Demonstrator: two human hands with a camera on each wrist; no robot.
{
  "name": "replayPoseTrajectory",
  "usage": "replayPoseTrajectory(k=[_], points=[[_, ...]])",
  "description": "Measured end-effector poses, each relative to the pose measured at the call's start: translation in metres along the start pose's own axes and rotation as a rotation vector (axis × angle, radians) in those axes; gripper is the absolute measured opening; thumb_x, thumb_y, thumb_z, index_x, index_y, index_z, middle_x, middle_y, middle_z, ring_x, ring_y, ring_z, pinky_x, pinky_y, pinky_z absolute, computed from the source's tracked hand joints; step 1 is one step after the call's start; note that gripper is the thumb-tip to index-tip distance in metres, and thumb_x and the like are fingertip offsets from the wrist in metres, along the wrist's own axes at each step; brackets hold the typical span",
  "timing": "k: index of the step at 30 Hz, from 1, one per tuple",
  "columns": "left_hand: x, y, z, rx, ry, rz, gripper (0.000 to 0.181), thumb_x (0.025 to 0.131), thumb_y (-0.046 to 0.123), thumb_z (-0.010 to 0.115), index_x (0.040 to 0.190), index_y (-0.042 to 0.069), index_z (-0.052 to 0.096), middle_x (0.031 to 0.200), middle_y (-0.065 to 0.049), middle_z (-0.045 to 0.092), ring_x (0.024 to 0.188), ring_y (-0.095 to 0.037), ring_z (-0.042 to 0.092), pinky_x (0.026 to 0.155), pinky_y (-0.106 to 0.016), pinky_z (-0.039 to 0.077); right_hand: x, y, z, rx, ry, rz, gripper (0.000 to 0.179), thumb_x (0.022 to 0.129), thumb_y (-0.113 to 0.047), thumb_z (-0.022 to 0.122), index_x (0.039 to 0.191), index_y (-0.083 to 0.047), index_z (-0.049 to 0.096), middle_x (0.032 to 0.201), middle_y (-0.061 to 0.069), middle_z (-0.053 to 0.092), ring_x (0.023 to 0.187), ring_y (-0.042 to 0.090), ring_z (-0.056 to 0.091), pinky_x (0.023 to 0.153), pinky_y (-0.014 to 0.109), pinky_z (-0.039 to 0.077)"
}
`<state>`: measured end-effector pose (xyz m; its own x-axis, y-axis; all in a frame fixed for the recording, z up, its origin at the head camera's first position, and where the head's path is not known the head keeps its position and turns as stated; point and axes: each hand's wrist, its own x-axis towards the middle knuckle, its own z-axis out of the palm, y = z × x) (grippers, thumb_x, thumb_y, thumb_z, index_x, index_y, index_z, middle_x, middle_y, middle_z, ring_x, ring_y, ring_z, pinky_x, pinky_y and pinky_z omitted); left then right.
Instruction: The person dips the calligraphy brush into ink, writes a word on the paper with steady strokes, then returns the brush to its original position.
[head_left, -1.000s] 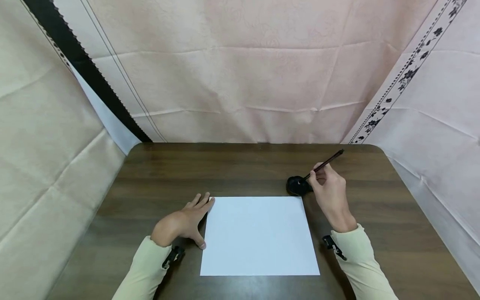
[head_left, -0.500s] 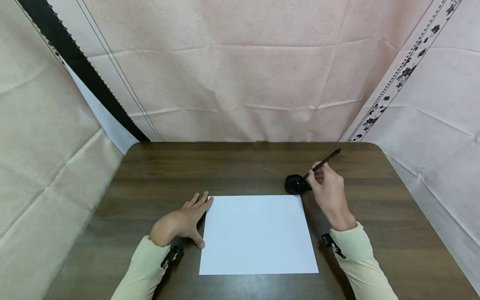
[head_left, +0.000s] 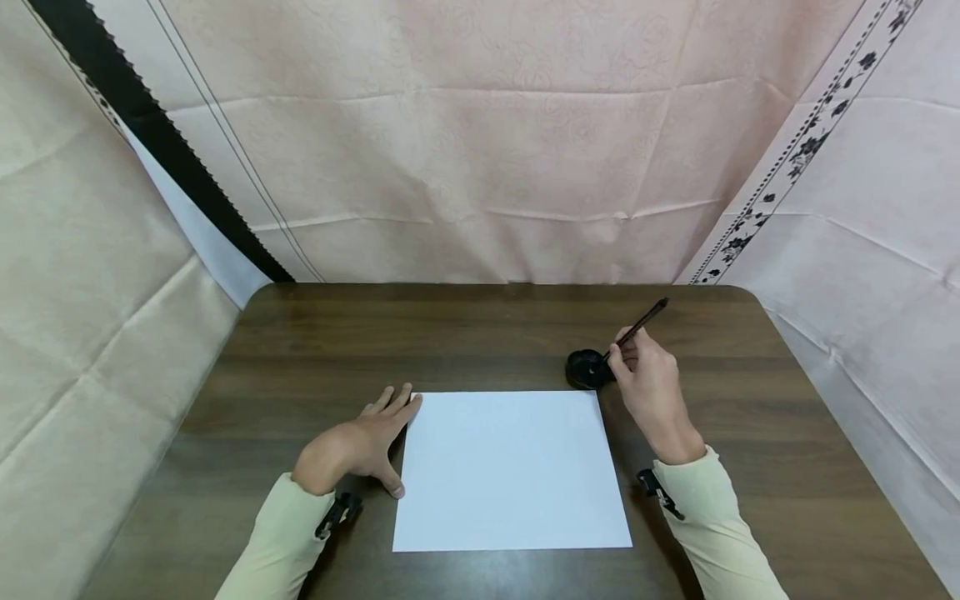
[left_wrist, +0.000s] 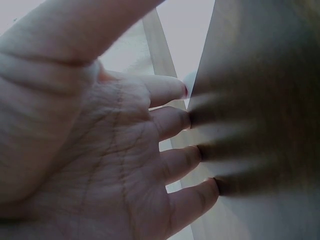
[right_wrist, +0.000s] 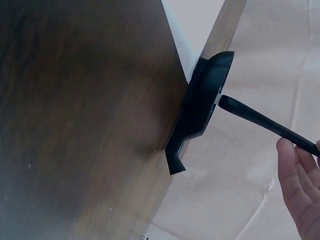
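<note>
My right hand [head_left: 651,387] pinches a slim black brush [head_left: 643,323] between thumb and fingers. The brush leans up to the right, its lower end at a small round black dish [head_left: 587,369]. In the right wrist view the dish [right_wrist: 205,100] has a short handle or spout, and the brush [right_wrist: 265,121] meets its rim; the tip is hidden inside. A blank white sheet of paper [head_left: 510,471] lies on the table. Spread straight, the fingers of my left hand [head_left: 363,450] rest along its left edge, with fingertips and thumb touching paper or table.
The brown wooden table [head_left: 420,333] has rounded far corners. Pale cloth [head_left: 480,167] hangs behind it and on both sides, with a black band at left and a floral border at right. A black wrist strap [head_left: 660,493] sits on each sleeve.
The right hand has shifted slightly left, and the brush's upper end has swung left, so it stands a little steeper. The left hand keeps its place on the paper; the view drifts slightly.
</note>
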<state>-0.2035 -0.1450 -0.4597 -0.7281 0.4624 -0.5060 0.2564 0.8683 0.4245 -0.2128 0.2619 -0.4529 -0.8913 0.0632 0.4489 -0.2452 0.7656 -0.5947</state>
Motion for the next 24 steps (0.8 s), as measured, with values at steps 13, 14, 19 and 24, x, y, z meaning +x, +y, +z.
replayPoseTrajectory(k=[13,14,19,24], points=[[-0.001,0.000,-0.001,-0.007,0.002,0.020,0.139,0.069,0.032,0.102,0.171,0.008,0.010,0.177,-0.018,-0.006,0.161,-0.045,-0.007,0.124,-0.070,0.013,0.003,0.003,-0.002,-0.025,0.016,-0.034,0.005,0.104,0.003,0.060,0.107,0.007,0.059,0.095,0.024,0.068,0.087,0.038,0.072,0.073,0.051,0.059],[-0.001,0.000,-0.001,-0.007,0.001,0.019,0.139,0.069,0.033,0.102,0.171,0.008,0.009,0.177,-0.017,-0.006,0.161,-0.045,-0.007,0.124,-0.070,0.013,0.004,0.004,-0.002,-0.024,0.022,-0.023,0.006,0.105,0.002,0.060,0.107,0.007,0.059,0.096,0.024,0.069,0.087,0.038,0.072,0.073,0.051,0.059],[-0.001,0.000,-0.001,-0.011,0.001,0.013,0.140,0.069,0.033,0.102,0.171,0.009,0.009,0.177,-0.017,-0.006,0.162,-0.045,-0.006,0.123,-0.071,0.015,0.006,0.006,-0.010,-0.014,0.082,0.044,0.011,0.107,-0.004,0.060,0.108,0.007,0.060,0.096,0.022,0.070,0.086,0.036,0.073,0.074,0.050,0.059],[0.000,-0.001,-0.001,-0.007,-0.003,0.015,0.139,0.070,0.033,0.102,0.171,0.008,0.009,0.177,-0.017,-0.007,0.162,-0.045,-0.007,0.124,-0.070,0.013,0.006,0.005,-0.018,0.000,0.159,0.062,0.015,0.107,-0.007,0.062,0.108,0.008,0.060,0.096,0.023,0.072,0.085,0.037,0.074,0.075,0.036,0.059]])
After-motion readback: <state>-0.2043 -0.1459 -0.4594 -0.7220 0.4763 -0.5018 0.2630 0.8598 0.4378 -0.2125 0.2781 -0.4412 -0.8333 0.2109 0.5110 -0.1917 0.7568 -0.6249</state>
